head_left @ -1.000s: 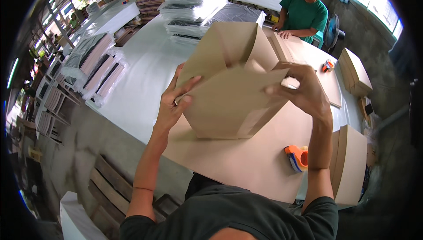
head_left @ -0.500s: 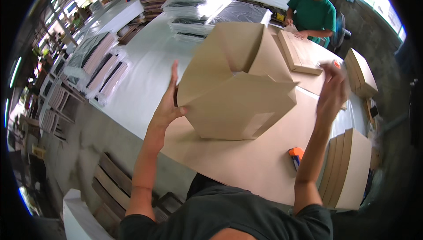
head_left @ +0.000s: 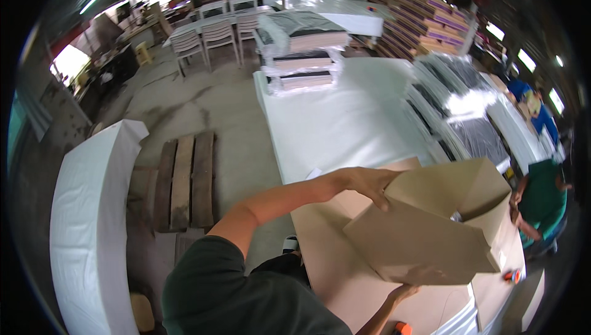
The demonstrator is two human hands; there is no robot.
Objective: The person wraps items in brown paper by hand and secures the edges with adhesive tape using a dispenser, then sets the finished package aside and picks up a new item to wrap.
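Observation:
An open cardboard box (head_left: 425, 236) with its upper flaps standing up is tilted over the brown cardboard sheet on the table. My left hand (head_left: 372, 186) grips its upper left edge, the thumb lying on the near face. Down at the box's near lower edge is my right hand (head_left: 414, 283), slightly blurred, its fingers against the cardboard. Part of an orange tool (head_left: 402, 329) shows beside my right forearm at the lower rim. What lies inside the box is mostly hidden; a small pale spot shows there.
Wrapped flat stacks (head_left: 301, 58) stand on the white-covered table (head_left: 345, 126), with more (head_left: 458, 113) at its right. Someone in green (head_left: 542, 203) works at far right, near an orange-and-dark roll (head_left: 512, 276). A wooden slatted pallet (head_left: 184, 181) and white-covered bench (head_left: 89, 224) are left.
The view has swung left. My right hand has come down from the raised position at the right to the box's lower edge. My left hand now holds the box's upper left edge.

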